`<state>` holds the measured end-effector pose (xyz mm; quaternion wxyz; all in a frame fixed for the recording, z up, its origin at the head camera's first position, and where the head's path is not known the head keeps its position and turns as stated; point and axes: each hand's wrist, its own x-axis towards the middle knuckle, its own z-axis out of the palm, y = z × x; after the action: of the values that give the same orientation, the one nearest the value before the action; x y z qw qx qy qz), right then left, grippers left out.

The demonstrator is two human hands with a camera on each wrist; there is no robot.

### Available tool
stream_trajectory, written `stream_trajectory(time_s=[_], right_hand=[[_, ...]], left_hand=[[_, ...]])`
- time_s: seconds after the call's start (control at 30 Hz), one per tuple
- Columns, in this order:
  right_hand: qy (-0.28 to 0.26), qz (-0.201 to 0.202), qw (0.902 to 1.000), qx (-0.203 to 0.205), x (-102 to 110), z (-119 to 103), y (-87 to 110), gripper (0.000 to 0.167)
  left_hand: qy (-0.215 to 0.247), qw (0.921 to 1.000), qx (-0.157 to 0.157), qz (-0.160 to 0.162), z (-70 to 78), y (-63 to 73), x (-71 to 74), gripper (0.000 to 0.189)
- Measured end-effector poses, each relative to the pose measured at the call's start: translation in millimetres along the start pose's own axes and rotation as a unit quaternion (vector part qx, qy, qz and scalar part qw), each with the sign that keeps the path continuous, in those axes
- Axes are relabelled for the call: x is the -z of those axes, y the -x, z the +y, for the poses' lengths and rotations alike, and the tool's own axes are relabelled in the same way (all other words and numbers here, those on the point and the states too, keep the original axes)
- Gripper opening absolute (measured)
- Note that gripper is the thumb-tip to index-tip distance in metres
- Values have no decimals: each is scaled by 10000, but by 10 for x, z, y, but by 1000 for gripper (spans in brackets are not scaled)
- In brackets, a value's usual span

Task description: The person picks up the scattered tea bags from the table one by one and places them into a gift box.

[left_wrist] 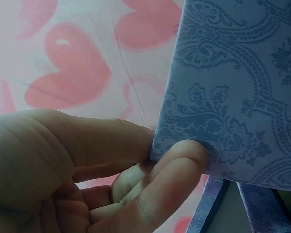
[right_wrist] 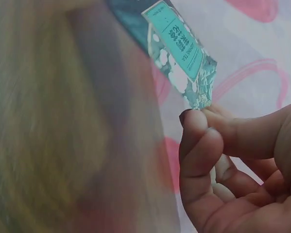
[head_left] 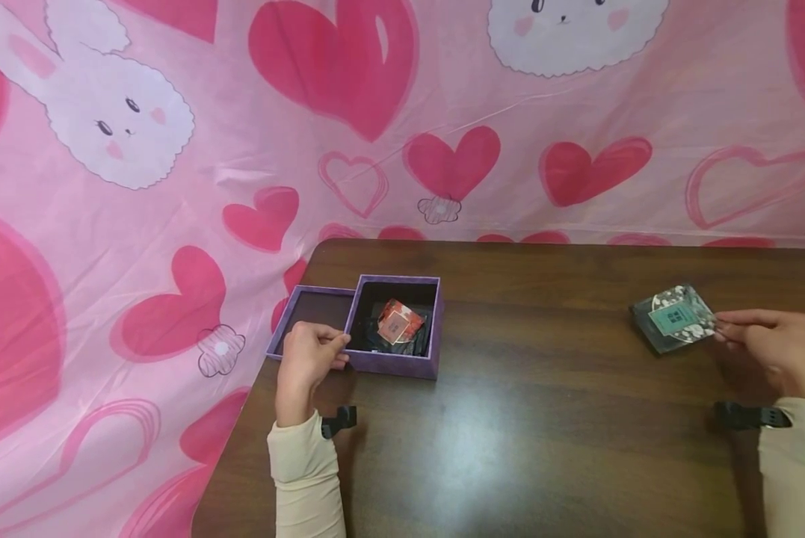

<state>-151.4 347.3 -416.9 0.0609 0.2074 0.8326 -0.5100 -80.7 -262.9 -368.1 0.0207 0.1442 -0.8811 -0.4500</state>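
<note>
My left hand (head_left: 309, 361) is at the front left corner of a purple box (head_left: 395, 364), between it and a shallow purple lid (head_left: 321, 305). In the left wrist view its thumb and fingers pinch a corner of the box's flower-patterned wall (left_wrist: 232, 97). Inside the box lies a red packet (head_left: 402, 323) with a pale label, over dark wrapping. Well to the right, my right hand (head_left: 782, 344) pinches one edge of a tea packet (head_left: 674, 319). This packet is dark and shiny with white flowers and a teal label (right_wrist: 177, 41) reading jasmine tea.
A brown wooden table (head_left: 543, 433) carries the box and lid near its left edge. Behind and to the left hangs a pink curtain (head_left: 510, 104) with hearts and rabbits. Both wrists wear black bands (head_left: 752, 416) below beige sleeves.
</note>
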Motion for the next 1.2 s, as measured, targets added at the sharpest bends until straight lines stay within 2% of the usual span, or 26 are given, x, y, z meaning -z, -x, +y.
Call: stream_trajectory(time_s=[0.13, 0.2, 0.27, 0.33, 0.37, 0.4, 0.47, 0.63, 0.73, 0.87, 0.93, 1.17, 1.2], right_hand=[[-702, -149, 9974, 58, -39, -115, 62, 52], [-1384, -307, 9898, 124, -70, -174, 97, 46], [-2154, -509, 9749, 235, -109, -228, 134, 40], [-2865, -744, 9546, 326, -158, -279, 172, 34], [-3159, -864, 9441, 370, -183, -303, 189, 32], [-3294, -946, 9387, 381, -209, -332, 207, 30], [-3435, -1041, 9325, 414, -264, -398, 243, 26], [-3342, -1070, 9360, 273, -467, -623, 317, 14], [-3343, -1188, 9345, 303, -618, -748, 351, 12], [-3522, -1328, 9255, 424, -798, -871, 380, 12], [-3509, -1351, 9254, 479, -884, -928, 392, 12], [-3834, -1599, 9072, 660, -1181, -1127, 433, 10], [-3755, -1568, 9108, 693, -1230, -1157, 441, 9]], left_hand=[[-7, 10000, -4, -15, -2, 3, 1, 11], [-6, 10000, -5, -13, -5, 0, -3, 11], [-5, 10000, -16, -6, -6, 2, 0, 10], [-3, 10000, -21, -7, -8, 2, 4, 10], [-9, 10000, -28, -4, -10, 2, 7, 10], [-8, 10000, -31, -6, -9, 4, 9, 11], [-14, 10000, -35, -14, -7, 6, 14, 11], [32, 10000, -39, 31, 6, 25, 44, 10], [36, 9999, -87, 68, 15, 28, 60, 9], [68, 9999, -91, 29, 15, 20, 50, 11], [102, 9999, -36, 12, 10, 20, 40, 12], [52, 10000, -20, -36, -9, -4, 16, 11], [59, 10000, -15, -41, -12, -6, 16, 11]])
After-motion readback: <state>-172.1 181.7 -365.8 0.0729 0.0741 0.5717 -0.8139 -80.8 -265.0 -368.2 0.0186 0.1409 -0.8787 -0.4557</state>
